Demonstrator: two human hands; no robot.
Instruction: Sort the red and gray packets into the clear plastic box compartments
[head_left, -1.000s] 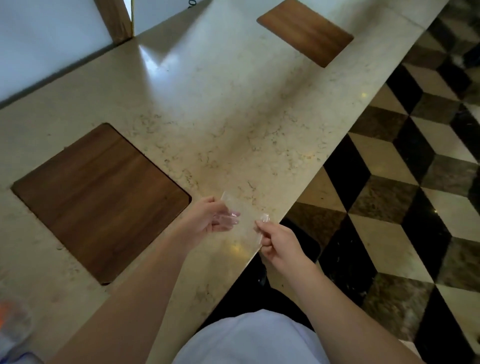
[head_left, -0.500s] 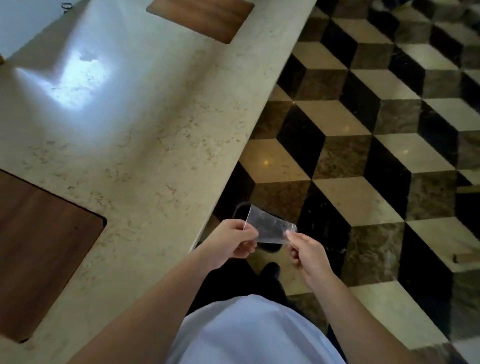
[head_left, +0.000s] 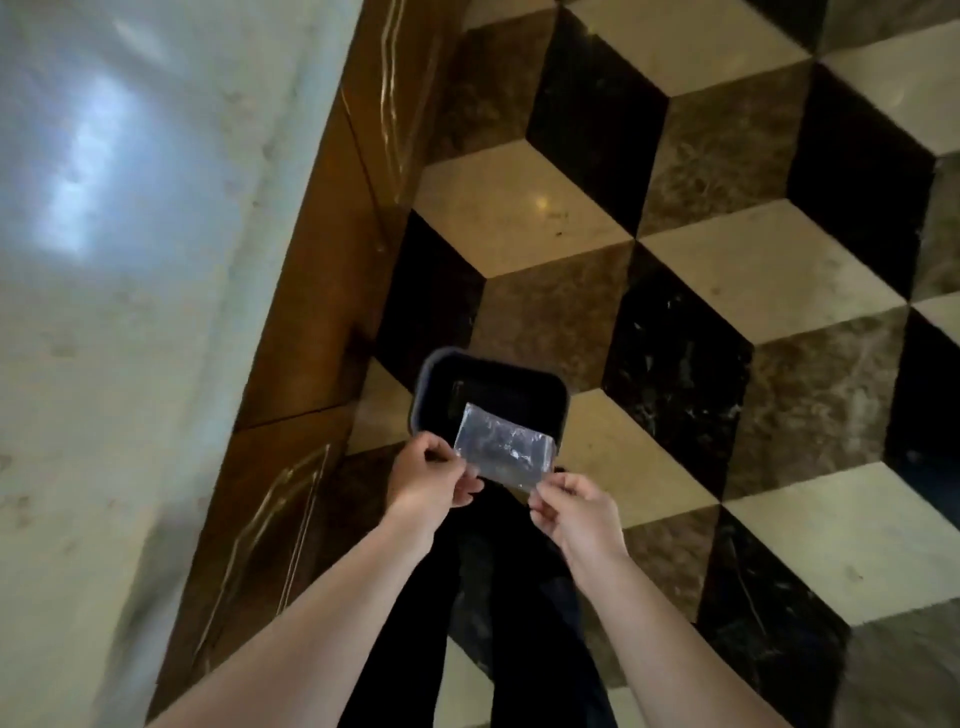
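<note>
A small clear plastic bag (head_left: 501, 451) is stretched between both hands, held over a dark bin (head_left: 441, 382) that stands on the floor. My left hand (head_left: 428, 475) pinches the bag's left edge. My right hand (head_left: 569, 512) pinches its lower right corner. The bag looks empty, though I cannot be sure. No red or gray packets and no clear compartment box are in view.
The marble counter (head_left: 104, 312) fills the left side, with its brown wooden side panel (head_left: 322, 291) dropping to the floor. The floor (head_left: 727, 270) is tiled in black, brown and cream cubes. My dark trouser legs (head_left: 498, 623) stand just below the bin.
My view has swung down and to the right, from the countertop to the floor. Both hands carried the clear bag off the counter edge and over the dark bin.
</note>
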